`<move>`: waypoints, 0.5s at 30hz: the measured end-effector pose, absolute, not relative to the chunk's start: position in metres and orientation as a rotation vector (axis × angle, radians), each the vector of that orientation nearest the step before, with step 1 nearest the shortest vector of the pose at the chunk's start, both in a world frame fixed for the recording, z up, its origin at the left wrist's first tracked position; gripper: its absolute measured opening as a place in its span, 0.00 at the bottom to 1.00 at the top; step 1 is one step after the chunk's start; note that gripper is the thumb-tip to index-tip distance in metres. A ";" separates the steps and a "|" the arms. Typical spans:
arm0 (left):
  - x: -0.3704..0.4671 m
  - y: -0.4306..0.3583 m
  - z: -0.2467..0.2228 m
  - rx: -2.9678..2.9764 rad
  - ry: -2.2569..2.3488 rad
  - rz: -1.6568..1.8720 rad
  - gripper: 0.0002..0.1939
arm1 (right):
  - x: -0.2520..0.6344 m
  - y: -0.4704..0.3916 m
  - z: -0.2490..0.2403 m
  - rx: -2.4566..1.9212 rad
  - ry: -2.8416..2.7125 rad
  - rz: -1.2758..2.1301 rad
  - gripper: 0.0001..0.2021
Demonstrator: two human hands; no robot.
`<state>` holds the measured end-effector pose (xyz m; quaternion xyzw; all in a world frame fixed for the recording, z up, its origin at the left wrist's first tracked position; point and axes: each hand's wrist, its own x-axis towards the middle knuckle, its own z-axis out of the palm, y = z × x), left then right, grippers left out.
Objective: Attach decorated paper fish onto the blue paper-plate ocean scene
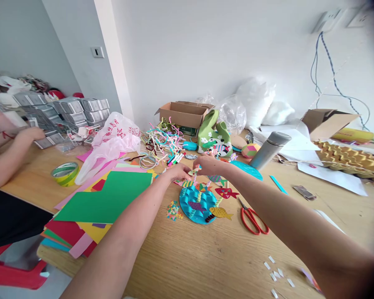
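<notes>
My left hand (180, 171) pinches a small pale paper cutout (193, 171), its details too small to make out. Closed around the far side of the same cutout, my right hand (208, 164) has its fingertips partly hidden. Just below both hands sits a round blue paper craft (188, 203) with curled blue strips and paper fish on fuzzy stems. A yellow fish (220, 213) and a red fish (226, 193) stick out at its right side. Small colored paper bits (173, 211) lie to its left, and red-handled scissors (252, 220) rest to its right.
Colored paper sheets (112, 199) and green tape (65, 173) lie left. Pipe cleaners (158, 141), a green felt bag (207, 133) and a cardboard box (182, 114) stand behind. A steel bottle (271, 149) and egg tray (352, 160) are right. Another person's hand (31, 135) works far left.
</notes>
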<state>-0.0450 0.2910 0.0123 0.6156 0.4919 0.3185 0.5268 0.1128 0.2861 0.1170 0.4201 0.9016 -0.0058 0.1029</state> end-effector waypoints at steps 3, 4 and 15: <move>-0.043 0.291 0.012 1.487 1.123 0.687 0.11 | 0.112 0.285 0.116 1.225 2.662 0.006 0.10; -0.043 0.292 0.011 1.493 1.108 0.671 0.11 | 0.112 0.286 0.115 1.222 2.664 0.004 0.10; -0.035 0.303 -0.007 1.553 0.978 0.584 0.12 | 0.113 0.286 0.110 1.141 2.613 0.029 0.12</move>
